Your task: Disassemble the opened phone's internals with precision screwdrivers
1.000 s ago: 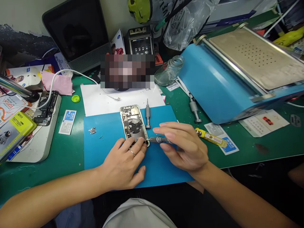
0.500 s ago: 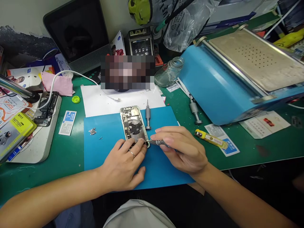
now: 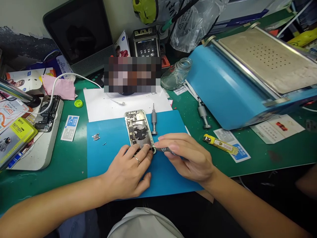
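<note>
An opened phone (image 3: 141,125) lies on the blue mat (image 3: 109,168) with its inner parts exposed. My left hand (image 3: 131,172) wears a ring and rests its outstretched fingertips on the phone's lower end, hiding part of it, thumb apart. In my right hand (image 3: 189,158) a grey screwdriver (image 3: 168,150) is pinched, nearly level, its tip at the phone's lower right corner. Whether the tip sits in a screw I cannot tell. Beside the phone lies a second grey screwdriver (image 3: 154,120). A small metal part (image 3: 95,136) and tiny screws (image 3: 104,143) are on the mat's left.
A blue machine with a perforated metal plate (image 3: 267,59) stands at right. Nearby are a glass jar (image 3: 177,74), another screwdriver (image 3: 203,115) and a yellow cutter (image 3: 219,144). A white cable (image 3: 86,79) crosses the back. At left, a battery box (image 3: 18,138) sits by a phone frame (image 3: 48,114).
My right hand has shifted slightly left, nearer the phone's corner, still gripping the screwdriver. The left hand and phone hold their places; the view has moved a little.
</note>
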### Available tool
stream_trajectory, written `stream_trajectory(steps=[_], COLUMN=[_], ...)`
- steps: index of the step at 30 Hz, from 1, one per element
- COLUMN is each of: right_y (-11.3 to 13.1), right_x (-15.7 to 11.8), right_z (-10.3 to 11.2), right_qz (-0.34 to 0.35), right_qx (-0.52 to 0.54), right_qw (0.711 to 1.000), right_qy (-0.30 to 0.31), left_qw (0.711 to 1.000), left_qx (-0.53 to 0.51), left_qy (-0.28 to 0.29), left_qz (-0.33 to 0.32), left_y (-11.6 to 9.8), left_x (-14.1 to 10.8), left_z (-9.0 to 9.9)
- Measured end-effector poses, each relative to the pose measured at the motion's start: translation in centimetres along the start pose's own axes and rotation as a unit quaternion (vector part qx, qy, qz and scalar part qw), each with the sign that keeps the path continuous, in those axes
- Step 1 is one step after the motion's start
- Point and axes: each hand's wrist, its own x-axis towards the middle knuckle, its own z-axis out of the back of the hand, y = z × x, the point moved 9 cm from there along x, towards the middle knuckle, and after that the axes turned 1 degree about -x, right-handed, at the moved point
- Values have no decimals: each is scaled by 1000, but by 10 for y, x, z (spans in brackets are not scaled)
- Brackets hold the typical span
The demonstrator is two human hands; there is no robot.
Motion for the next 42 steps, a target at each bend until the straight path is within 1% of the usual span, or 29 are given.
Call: stream_trajectory(steps=[5, 9, 14, 17, 21, 24, 26, 29, 31, 38, 42], right_y=[-4, -3, -6, -11, -14, -13, -9, 0, 3, 1, 1], right_x=[-1, -1, -4, -8, -12, -13, -12, -10, -9, -11, -12], right_z=[1, 0, -4, -5, -6, -3, -4, -10, -11, -12, -14], right_qz=[-26, -21, -27, -36, -52, -68, -60, -26, -13, -11, -9], right_qx=[-8, -4, 42, 69, 83, 99, 104, 89, 84, 84, 93], right_qw=[1000, 1000, 999, 997, 995, 993, 993, 996, 996, 996, 996], right_qy=[-5, 0, 10, -2, -11, -22, -14, 9, 9, 10, 2], left_qw=[1000, 1000, 1000, 999, 992, 986, 985, 984, 985, 986, 984], left_qx=[6, 5, -6, -42, -119, -156, -167, -169, -164, -161, -169], left_qy=[2, 3, 11, 7, -16, -16, -10, -8, -10, -6, -9], left_qz=[1, 1, -1, 5, 32, 48, 52, 55, 55, 43, 53], left_y=[1, 0, 1, 4, 13, 19, 20, 20, 20, 19, 20], left_x=[0, 0, 0, 0, 0, -1, -2, -2, -1, -1, -2], left_z=[-1, -1, -2, -1, 4, 2, 0, 0, 1, 2, 0])
